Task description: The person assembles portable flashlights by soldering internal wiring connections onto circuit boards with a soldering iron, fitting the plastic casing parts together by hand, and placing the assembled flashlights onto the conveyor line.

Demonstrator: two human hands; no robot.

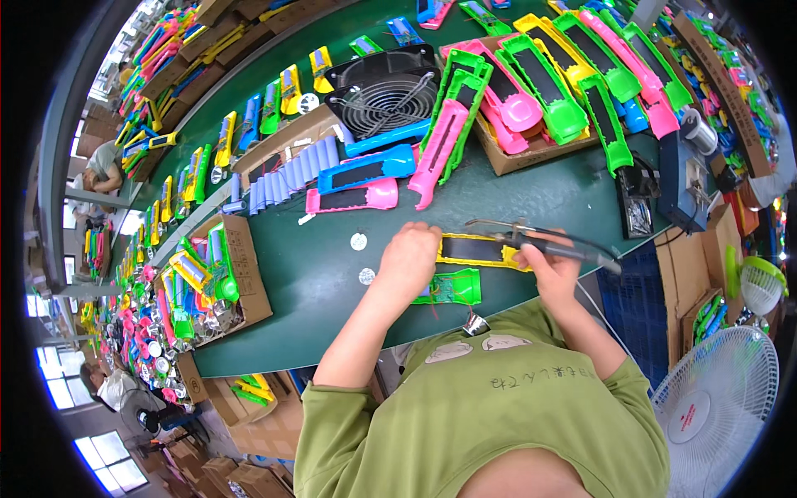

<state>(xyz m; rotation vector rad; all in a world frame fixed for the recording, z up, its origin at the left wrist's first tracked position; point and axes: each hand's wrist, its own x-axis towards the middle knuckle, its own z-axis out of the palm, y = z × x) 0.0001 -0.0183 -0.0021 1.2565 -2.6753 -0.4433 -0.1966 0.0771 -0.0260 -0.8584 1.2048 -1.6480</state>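
A yellow plastic housing [473, 249] with a dark panel lies across the near part of the bench. My left hand [411, 259] is closed at its left end, the fingertips partly hidden behind the knuckles. A soldering iron [573, 251] with a dark handle is gripped in my right hand [554, 270], its thin metal end pointing left above the yellow housing. My right fingers are by the housing's right end; whether they touch it I cannot tell. Just below sits a green housing [457, 286] with a circuit board and wires, partly covered by my left hand. Close to my shirt is a silver reflector [475, 324].
A carton [531, 158] heaped with coloured housings stands at the far right, beside a black fan [386, 95]. Purple-blue battery cells [290, 174] line up left of it. Another carton [249, 274] is at left. A solder spool [699, 133] sits by a blue box [685, 187].
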